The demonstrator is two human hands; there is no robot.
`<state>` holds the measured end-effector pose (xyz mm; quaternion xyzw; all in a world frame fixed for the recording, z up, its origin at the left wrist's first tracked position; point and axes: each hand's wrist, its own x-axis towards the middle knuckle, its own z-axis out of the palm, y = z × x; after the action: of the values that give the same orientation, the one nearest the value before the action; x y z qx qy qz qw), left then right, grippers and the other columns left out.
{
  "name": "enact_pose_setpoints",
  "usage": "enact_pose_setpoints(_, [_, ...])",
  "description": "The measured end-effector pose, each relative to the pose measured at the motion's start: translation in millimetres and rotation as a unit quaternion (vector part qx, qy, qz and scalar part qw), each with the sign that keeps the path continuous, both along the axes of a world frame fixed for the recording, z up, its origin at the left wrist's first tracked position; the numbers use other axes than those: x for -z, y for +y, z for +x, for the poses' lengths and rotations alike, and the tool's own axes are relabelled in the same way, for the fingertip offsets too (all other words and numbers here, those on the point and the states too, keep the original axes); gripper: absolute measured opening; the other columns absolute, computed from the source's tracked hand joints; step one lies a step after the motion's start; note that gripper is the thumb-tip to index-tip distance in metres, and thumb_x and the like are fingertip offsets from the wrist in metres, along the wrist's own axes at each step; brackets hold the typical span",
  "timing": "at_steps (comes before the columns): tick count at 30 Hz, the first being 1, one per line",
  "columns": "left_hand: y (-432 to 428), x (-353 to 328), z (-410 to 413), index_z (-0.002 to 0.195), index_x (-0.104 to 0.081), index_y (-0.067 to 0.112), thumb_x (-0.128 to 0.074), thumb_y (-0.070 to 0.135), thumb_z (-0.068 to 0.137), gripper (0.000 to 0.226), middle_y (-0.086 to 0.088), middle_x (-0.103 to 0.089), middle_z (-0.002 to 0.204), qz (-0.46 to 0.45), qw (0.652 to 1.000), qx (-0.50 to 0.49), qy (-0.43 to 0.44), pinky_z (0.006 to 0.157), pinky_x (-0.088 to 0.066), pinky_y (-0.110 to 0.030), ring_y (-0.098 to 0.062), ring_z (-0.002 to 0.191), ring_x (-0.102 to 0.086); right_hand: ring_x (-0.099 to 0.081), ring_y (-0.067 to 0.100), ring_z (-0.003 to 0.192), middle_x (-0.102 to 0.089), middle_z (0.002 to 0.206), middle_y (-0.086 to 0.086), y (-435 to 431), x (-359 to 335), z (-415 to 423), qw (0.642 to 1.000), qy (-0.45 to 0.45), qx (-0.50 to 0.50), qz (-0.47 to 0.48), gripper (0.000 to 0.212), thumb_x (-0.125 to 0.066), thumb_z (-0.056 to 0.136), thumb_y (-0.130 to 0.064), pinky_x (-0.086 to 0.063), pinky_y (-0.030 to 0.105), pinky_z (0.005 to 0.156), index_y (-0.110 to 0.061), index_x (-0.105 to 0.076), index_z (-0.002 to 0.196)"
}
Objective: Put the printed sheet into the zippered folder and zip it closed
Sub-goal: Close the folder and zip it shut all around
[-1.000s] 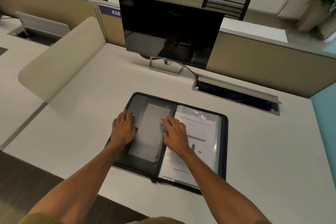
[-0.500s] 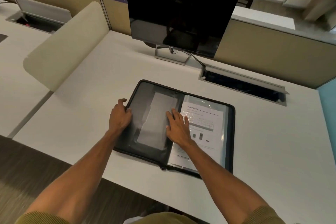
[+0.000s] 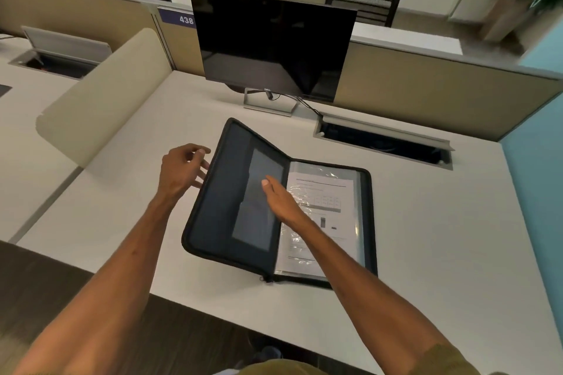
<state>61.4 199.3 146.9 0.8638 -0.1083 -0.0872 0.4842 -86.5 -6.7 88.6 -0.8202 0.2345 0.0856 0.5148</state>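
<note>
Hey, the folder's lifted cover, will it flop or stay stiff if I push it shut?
Probably stiff: the cover stands up as a flat panel, no sag, with only the left hand at its edge. It should hinge cleanly along the spine by the right hand. The padded rim suggests modest weight, so it may drop shut once past upright.
</note>
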Motion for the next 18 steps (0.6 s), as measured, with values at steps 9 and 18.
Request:
enact_pose_setpoints(9, [-68, -35, -52, 0.118, -0.078, 0.019, -0.053, 0.018, 0.109, 0.026, -0.008, -0.075, 0.091, -0.055, 0.991, 0.095, -0.074, 0.060, -0.066, -0.039, -0.022, 0.070, -0.075, -0.070, 0.019, 0.109, -0.069, 0.126, 0.001, -15, -82, -24, 0.974, -0.191, 0.112, 0.047, 0.032, -0.053, 0.107, -0.041, -0.061, 0.036, 0.088, -0.024, -0.061, 0.133])
enact_pose_setpoints(18, [-149, -8, -116, 0.147, -0.056, 0.046, -0.050, 0.019, 0.110, 0.047, 0.017, -0.067, 0.139, -0.025, 0.960, 0.224, -0.168, 0.096, -0.061, -0.041, -0.008, 0.113, -0.070, -0.076, 0.016, 0.064, -0.075, 0.086, -0.002, -70, -96, -83, 0.967, -0.172, 0.185, 0.001, 0.032, -0.065, 0.099, -0.053, -0.067, 0.047, 0.064, -0.021, -0.064, 0.101])
